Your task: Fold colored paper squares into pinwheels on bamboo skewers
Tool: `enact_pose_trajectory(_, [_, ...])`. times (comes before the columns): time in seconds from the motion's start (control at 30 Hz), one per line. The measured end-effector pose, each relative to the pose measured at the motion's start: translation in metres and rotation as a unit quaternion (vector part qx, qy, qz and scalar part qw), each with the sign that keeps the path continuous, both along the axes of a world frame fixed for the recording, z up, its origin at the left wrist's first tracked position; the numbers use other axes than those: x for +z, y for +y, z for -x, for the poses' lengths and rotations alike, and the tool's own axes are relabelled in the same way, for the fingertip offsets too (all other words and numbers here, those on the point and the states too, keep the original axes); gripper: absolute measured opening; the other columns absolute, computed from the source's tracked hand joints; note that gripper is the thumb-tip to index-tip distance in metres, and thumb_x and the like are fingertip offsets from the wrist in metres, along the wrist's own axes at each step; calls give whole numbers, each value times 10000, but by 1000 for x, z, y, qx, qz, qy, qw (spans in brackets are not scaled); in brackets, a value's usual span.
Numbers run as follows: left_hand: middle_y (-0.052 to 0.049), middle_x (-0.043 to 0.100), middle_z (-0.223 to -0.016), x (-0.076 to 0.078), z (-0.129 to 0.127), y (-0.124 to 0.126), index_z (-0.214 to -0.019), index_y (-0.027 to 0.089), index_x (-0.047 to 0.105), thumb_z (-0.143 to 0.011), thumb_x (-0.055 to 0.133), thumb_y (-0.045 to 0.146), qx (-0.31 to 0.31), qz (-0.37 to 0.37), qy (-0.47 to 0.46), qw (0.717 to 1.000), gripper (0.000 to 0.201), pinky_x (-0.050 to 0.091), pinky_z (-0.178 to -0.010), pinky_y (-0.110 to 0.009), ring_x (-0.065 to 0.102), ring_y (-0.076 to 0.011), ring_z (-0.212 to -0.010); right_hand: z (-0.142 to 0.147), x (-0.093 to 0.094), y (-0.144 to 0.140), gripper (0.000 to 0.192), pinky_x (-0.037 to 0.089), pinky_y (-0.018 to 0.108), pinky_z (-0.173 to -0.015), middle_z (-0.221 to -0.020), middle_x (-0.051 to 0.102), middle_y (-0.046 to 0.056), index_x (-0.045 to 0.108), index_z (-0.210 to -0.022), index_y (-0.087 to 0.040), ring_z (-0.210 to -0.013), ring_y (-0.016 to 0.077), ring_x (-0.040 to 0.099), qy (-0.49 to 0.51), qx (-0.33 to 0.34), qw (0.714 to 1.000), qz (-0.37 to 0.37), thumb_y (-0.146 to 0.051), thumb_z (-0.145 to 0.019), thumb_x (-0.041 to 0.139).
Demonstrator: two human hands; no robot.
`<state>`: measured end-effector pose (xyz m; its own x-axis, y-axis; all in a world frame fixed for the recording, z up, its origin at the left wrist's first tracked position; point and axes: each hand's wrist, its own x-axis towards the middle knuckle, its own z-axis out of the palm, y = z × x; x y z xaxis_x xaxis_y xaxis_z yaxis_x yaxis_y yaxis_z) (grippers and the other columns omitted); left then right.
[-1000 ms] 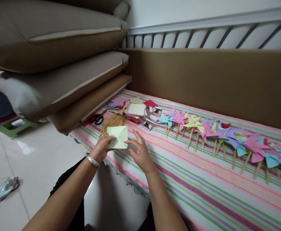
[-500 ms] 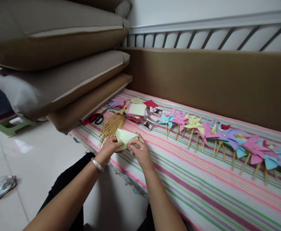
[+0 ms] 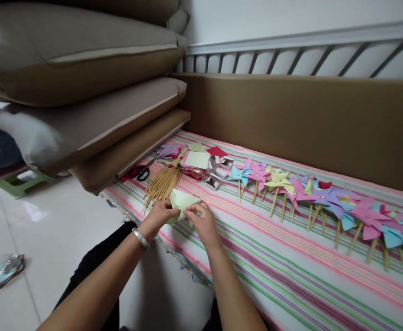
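- A long bench (image 3: 273, 257) under a white cloth striped in pink, green, purple and orange runs from the cushions to the right side of the view.
- A smooth brown upright panel (image 3: 291, 124) lines the bench's back edge.
- Thick grey-and-brown cushions (image 3: 94, 122) lie piled over the bench's left end.
- Pink, blue, yellow and purple paper pinwheels (image 3: 329, 197) on thin wooden sticks form a row along the back half of the bench, reaching its right side.
- A low green plastic stool (image 3: 20, 186) stands on the floor beyond the left end.
- A fanned bundle of thin tan wooden sticks (image 3: 165, 183) lies near the front left corner.
- The bare left hand (image 3: 157, 217) pinches a pale green sheet of paper (image 3: 183, 202) between thumb and fingers.
- The bare right hand (image 3: 203, 224) grips the same sheet's right part, its fingertips near the left thumb.
- That sheet is bent and held above the bench, near its front edge and beside the sticks' lower ends.
- A stack of square coloured papers (image 3: 197, 159) sits towards the back left corner.
- Black-handled scissors (image 3: 140, 173) lie by the left end.
- Small clear boxes (image 3: 211, 181) rest between the stack and the pinwheels.
- A silver bracelet (image 3: 141, 238) circles the left wrist.
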<state>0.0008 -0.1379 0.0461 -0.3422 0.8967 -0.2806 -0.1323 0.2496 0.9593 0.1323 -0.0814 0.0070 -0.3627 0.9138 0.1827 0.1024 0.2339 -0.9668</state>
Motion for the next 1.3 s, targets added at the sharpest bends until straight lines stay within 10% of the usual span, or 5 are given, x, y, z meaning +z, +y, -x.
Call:
enact_pose_trajectory(1.07, [-29,635,-579,-3,-2,1,-674,109,684,-534,696,266,-53,17,35,998,211,378,-518,-230,521,-117,-494,-4,0,-1,26,391,400,-916,-857,621,50,639,-641,-219,-1032,254,536,-80,-19,994,-70,-198,-655,646])
enact_pose_trajectory(1.3, [-23,633,-579,-4,4,3,-635,119,669,-541,616,181,-103,44,72,991,124,387,-526,-239,522,-125,-499,-22,9,12,453,349,406,-987,-1199,583,78,577,-1095,-215,-1131,230,510,-33,-50,998,-13,-245,-652,663])
